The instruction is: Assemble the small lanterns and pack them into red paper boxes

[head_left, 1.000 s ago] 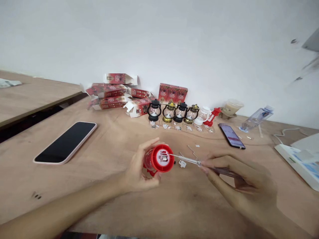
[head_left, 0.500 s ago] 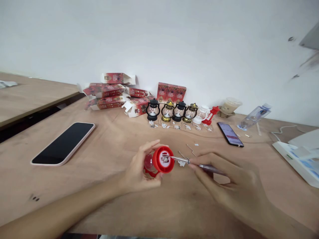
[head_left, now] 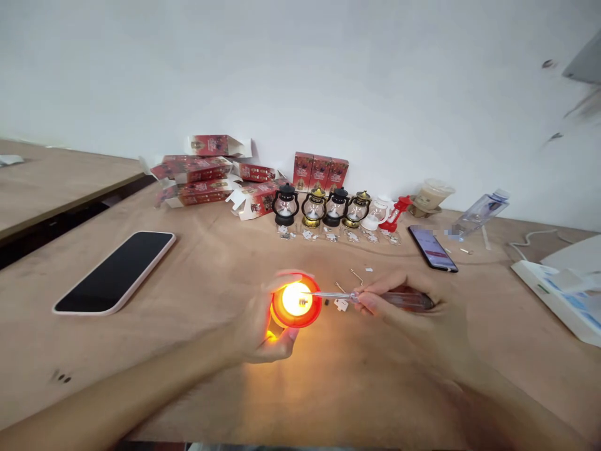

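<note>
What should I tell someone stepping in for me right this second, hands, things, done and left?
Left hand: grips the red lantern on its side, base toward the camera.
Right hand: holds the screwdriver, tip in the base.
Lantern glows orange, so it lights. A small white part lies on the table beside it, likely still to be refitted.
Six more lanterns stand in a row by the wall, boxes behind.
</note>
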`<state>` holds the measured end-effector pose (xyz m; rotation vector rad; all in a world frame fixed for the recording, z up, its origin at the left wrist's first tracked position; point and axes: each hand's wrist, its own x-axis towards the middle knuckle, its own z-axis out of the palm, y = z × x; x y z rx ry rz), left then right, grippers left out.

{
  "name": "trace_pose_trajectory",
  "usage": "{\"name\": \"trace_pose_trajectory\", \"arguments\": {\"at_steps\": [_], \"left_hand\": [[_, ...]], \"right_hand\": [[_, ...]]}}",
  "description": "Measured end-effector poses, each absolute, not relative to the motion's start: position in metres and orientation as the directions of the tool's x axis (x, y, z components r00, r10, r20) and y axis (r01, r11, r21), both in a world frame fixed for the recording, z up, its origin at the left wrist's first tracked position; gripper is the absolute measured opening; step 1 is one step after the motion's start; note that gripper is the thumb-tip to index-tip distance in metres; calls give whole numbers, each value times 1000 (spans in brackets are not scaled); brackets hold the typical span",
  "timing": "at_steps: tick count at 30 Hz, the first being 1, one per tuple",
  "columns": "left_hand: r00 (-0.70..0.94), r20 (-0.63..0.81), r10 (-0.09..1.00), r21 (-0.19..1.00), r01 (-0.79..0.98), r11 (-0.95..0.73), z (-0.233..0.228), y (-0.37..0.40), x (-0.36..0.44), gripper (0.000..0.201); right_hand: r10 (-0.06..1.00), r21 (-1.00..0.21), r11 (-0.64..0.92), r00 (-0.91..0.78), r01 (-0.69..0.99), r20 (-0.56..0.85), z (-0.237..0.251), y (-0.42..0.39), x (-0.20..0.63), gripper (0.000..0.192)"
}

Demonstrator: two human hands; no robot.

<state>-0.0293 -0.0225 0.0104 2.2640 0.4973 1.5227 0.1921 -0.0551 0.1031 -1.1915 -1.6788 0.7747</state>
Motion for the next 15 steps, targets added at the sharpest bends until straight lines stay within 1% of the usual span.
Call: {"name": "trace_pose_trajectory", "arguments": {"at_steps": [4,7,11,15], "left_hand": [[339,771,539,511,177,-841,8,-21,-33,56],[374,734,566,518,230,-824,12,-20,-35,60],[471,709,525,470,240,-850,22,-18,-35,61],[497,717,489,449,207,-869,22,-15,-36,61]], "right_hand": [[975,-928,224,-64,299,214,102,-49,189,21],[989,-965,150,-36,214,146,97,-43,189,25],[990,-977,135,-64,165,126,88,-37,195,25],[988,-984,127,-101,124,115,80,-33,199,25]]}}
